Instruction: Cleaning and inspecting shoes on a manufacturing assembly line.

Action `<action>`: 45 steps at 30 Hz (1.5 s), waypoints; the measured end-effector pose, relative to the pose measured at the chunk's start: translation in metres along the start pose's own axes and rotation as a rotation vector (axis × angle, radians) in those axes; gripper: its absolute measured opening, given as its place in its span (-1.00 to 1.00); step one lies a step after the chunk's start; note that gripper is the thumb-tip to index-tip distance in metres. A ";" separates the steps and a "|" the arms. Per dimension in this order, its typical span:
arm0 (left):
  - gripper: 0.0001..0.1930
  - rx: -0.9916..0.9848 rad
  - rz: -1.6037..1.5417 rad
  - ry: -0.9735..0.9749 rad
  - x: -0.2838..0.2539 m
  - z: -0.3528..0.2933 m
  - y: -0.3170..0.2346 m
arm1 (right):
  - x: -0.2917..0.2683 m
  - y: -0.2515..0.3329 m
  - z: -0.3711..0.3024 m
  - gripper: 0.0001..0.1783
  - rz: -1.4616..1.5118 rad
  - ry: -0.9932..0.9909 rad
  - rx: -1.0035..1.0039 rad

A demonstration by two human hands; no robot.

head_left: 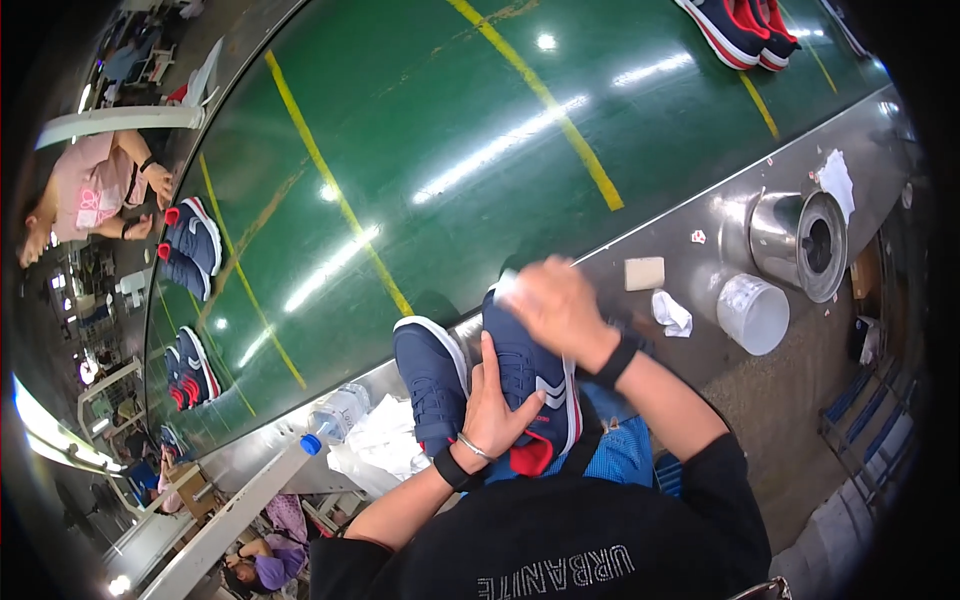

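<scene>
A pair of navy sneakers with white soles stands at the edge of the bench in front of me. My left hand (492,408) grips the right sneaker (517,355) along its side, thumb across the heel part and fingers lying along the upper. The left sneaker (430,372) stands beside it. At the toe of the right sneaker, my right hand (556,308) is closed on a small white wad (508,287), which looks like cloth or paper but is blurred. The red lining shows at the right sneaker's opening.
Right of the shoes, the metal ledge holds a cream block (644,273), crumpled white paper (671,314), a white plastic tub (752,314) and a metal canister (798,245). A bottle (340,412) and white cloths (385,440) lie left. More sneakers (192,245) sit on the green belt (400,150); a person works across it.
</scene>
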State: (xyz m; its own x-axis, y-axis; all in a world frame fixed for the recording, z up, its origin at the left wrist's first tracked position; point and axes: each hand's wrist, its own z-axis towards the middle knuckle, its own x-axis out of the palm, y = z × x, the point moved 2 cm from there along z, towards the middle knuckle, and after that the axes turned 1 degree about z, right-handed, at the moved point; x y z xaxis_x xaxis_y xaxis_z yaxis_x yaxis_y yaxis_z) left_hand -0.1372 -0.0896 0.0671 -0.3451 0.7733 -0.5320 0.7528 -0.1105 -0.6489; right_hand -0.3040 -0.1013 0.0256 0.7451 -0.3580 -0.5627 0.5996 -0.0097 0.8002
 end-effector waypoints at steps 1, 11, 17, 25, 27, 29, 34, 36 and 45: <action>0.04 0.005 0.008 -0.011 0.000 0.001 -0.001 | -0.010 -0.014 0.012 -0.85 -0.206 -0.099 0.083; 0.03 0.033 -0.003 -0.021 -0.001 -0.002 0.004 | -0.051 -0.022 -0.059 -0.85 0.025 -0.258 0.593; 0.05 0.063 0.047 -0.060 0.003 0.001 0.006 | -0.028 -0.022 -0.081 -0.83 -0.127 -0.225 0.474; 0.07 -0.058 0.182 -0.081 0.014 0.002 -0.003 | -0.009 -0.011 -0.035 -0.83 -0.137 -0.195 0.310; 0.08 -0.079 0.196 -0.093 0.016 0.003 -0.005 | -0.006 -0.003 -0.017 -0.80 -0.013 -0.227 0.270; 0.08 -0.131 0.216 -0.084 0.019 0.004 -0.014 | 0.008 0.007 -0.013 -0.80 0.129 0.003 0.053; 0.05 -0.204 0.212 -0.070 0.024 0.006 -0.027 | -0.033 -0.015 -0.018 -0.85 -0.083 -0.262 0.156; 0.03 -0.155 0.183 -0.179 0.025 0.003 -0.017 | -0.037 -0.015 -0.054 -0.80 -0.027 -0.130 0.267; -0.43 0.241 0.091 -0.809 -0.007 -0.107 -0.008 | -0.049 -0.030 -0.132 -0.56 -0.239 0.164 0.218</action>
State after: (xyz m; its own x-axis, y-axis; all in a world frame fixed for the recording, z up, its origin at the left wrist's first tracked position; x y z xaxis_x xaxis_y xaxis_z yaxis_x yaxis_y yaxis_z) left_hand -0.0812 -0.0273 0.1341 -0.6528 0.0798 -0.7534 0.6888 -0.3514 -0.6341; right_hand -0.3195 0.0397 0.0019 0.6393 -0.1668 -0.7507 0.6992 -0.2802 0.6577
